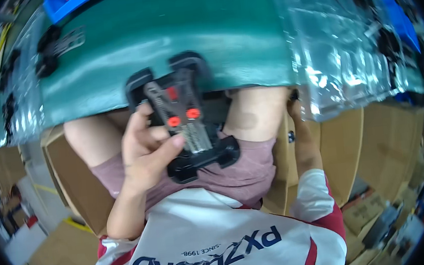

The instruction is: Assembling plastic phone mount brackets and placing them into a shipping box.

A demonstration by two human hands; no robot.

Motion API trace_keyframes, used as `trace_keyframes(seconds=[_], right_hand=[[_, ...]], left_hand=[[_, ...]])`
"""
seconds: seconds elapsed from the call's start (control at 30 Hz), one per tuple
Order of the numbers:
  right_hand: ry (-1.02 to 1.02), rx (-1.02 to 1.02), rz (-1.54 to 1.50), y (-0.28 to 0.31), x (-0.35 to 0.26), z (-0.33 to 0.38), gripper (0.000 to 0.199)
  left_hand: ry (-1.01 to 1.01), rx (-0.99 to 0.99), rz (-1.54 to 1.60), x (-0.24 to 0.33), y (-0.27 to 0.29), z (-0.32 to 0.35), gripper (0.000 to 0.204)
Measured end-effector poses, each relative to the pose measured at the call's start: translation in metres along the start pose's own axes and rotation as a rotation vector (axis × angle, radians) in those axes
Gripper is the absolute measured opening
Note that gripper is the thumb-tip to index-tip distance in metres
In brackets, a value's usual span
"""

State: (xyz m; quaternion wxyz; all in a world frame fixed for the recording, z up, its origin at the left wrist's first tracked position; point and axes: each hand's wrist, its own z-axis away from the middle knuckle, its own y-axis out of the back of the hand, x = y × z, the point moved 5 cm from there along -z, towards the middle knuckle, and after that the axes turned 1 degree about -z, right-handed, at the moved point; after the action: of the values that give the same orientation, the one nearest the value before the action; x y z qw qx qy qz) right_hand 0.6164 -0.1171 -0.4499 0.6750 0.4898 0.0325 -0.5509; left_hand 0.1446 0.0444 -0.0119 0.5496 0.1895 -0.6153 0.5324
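Green tabletop point(236, 40), clear trays point(334, 51), cardboard boxes point(344, 155), left fingers point(165, 153) holding black chassis point(197, 158), right fingers point(294, 107) unclear

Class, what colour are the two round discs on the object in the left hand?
The discs are orange-red, best seen in the head view.
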Motion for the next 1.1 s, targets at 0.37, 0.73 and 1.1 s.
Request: trace_keyframes(seconds=[0.37,0.73,1.1], right_hand=[[0.241,0.259,-0.017,0.011,-0.134,0.103,0.03],[-0.293,-0.138,-0.555,-0.018,0.008,0.102,0.039],[-0.27,0.562,-0.61,0.05,-0.014,0.156,0.046]], left_hand=[[0.037,-0.149,0.053,-0.003,-0.002,0.012,0.064],[0.035,-0.138,-0.041,0.019,0.047,0.033,0.088],[-0.045,-0.129,0.049,0.01,0.02,0.021,0.092]])
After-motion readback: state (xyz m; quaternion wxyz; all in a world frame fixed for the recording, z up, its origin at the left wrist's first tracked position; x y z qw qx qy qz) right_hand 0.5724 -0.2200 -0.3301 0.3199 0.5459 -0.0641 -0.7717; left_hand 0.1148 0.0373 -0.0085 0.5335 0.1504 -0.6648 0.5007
